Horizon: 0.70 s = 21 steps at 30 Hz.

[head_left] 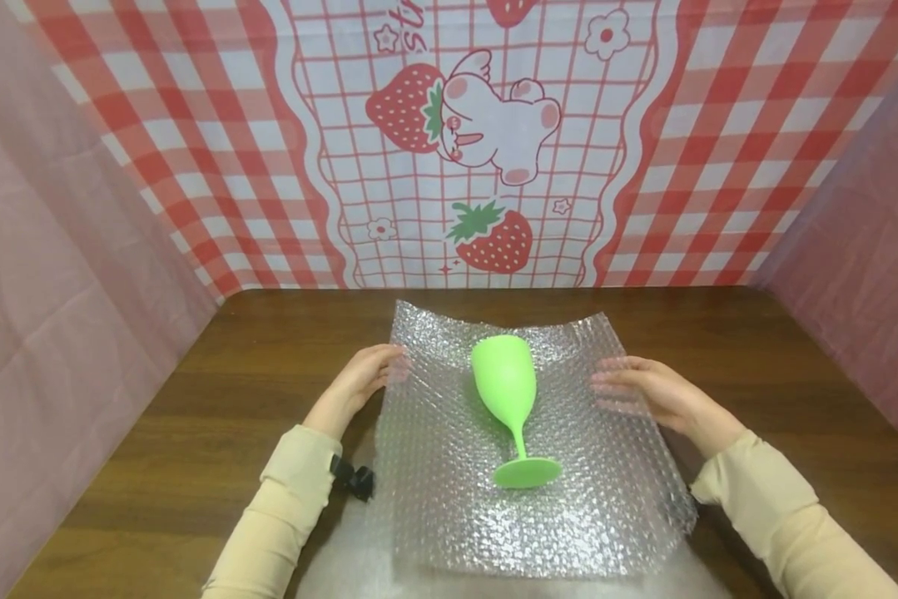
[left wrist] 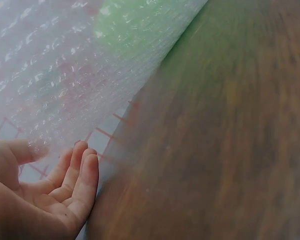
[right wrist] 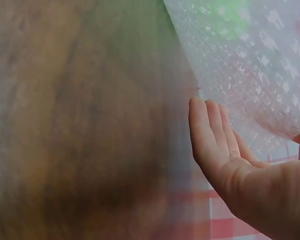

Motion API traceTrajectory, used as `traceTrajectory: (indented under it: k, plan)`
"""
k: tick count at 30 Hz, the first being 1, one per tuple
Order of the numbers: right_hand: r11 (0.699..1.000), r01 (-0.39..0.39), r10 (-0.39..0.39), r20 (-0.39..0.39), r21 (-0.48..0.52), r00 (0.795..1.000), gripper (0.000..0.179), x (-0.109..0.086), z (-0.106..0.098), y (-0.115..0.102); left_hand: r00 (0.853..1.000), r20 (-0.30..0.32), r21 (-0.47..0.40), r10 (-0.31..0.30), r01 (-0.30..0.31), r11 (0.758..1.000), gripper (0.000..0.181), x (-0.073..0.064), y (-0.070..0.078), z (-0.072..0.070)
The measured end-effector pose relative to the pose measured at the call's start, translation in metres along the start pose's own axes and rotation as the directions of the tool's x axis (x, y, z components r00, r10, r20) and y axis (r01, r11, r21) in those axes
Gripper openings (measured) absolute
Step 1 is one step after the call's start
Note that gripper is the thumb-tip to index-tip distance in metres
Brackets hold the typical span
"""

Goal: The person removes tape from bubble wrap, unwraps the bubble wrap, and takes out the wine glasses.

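on a brown table [head_left: 156, 499], a bubble-wrap sheet [head_left: 449, 516] bears a green goblet [head_left: 507, 378] lying on its side, seen whole only from the head. the wrist views reveal, unveiled by plastic, the left hand [left wrist: 55, 200] and right hand [right wrist: 240, 175] at opposite edges, fingers extended, unclosed.

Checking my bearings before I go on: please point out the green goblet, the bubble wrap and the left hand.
Green goblet [head_left: 510, 399]: head view, lower part of its bowl.
Bubble wrap [head_left: 449, 445]: head view, bare sheet beside the goblet's stem.
Left hand [left wrist: 42, 202]: left wrist view, palm.
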State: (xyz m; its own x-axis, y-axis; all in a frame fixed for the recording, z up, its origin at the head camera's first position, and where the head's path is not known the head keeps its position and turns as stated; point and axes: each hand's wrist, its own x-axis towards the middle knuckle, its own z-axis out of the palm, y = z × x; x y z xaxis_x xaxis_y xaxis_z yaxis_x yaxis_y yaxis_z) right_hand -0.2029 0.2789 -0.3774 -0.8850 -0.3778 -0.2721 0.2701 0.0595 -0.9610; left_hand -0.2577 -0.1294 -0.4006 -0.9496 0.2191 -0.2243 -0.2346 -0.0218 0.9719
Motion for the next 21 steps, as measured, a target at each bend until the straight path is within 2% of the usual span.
traceTrajectory:
  k: [10, 21]
  plan:
    - [0.993, 0.012, -0.013, -0.011, -0.114, 1.0, 0.054, -0.01, 0.0, -0.018, 1.0, 0.006, -0.017, 0.01, -0.01, 1.0, 0.031, 0.002, -0.004, -0.001]
    - [0.973, 0.023, -0.026, -0.012, -0.23, 1.0, 0.059, -0.02, -0.007, -0.036, 1.0, 0.0, -0.013, 0.01, -0.01, 1.0, 0.03, 0.002, -0.004, -0.001]
